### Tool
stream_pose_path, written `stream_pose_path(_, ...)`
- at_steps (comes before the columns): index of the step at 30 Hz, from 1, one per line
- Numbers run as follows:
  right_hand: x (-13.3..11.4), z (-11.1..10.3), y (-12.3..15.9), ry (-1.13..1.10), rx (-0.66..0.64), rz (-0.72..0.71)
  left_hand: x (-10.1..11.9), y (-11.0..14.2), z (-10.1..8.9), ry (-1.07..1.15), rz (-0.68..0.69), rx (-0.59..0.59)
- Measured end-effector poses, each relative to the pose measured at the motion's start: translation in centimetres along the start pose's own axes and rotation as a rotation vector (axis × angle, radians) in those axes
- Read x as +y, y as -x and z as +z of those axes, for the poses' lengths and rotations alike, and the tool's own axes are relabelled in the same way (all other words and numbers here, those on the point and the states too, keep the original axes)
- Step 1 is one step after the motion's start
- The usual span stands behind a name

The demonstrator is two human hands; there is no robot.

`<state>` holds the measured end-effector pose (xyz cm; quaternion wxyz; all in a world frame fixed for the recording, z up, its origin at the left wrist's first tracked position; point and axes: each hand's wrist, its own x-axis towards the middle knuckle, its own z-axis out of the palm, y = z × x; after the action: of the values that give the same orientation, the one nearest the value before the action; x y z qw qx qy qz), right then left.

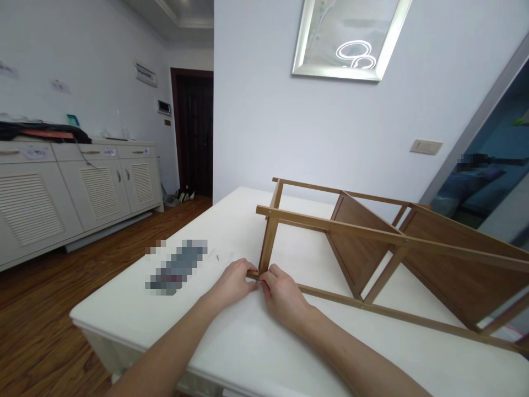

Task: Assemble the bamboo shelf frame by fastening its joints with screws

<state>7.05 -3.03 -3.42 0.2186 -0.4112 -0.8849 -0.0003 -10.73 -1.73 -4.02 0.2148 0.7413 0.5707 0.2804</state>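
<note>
A wooden shelf rack lies on its side on the white table. My left hand is closed on the end of its lower rail, thumb and fingers pinching the wood beside the corner joint. From the other side, my right hand pinches a small metal fastener at the same joint, just below the upright crosspiece. The fingertips of both hands nearly meet there and cover most of the fastener. Left of my hands, a small screw lies on what looks like a clear plastic bag.
A blurred-out dark item lies on the table's left part. The rack's slanted panels stretch to the right, close to the wall. Beyond the table's left edge are a wooden floor and a white cabinet.
</note>
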Motion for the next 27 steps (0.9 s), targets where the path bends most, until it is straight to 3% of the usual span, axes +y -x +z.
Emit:
stream_pose_path(12, 0.2, 0.9, 1.1, 0.108, 0.013, -0.008, 0.2, 0.2, -0.2, -0.044, 0.008, -0.015)
stream_pose_path(27, -0.2, 0.1, 1.1, 0.245, -0.103, 0.017, 0.4, 0.4, -0.3, -0.031, 0.008, -0.010)
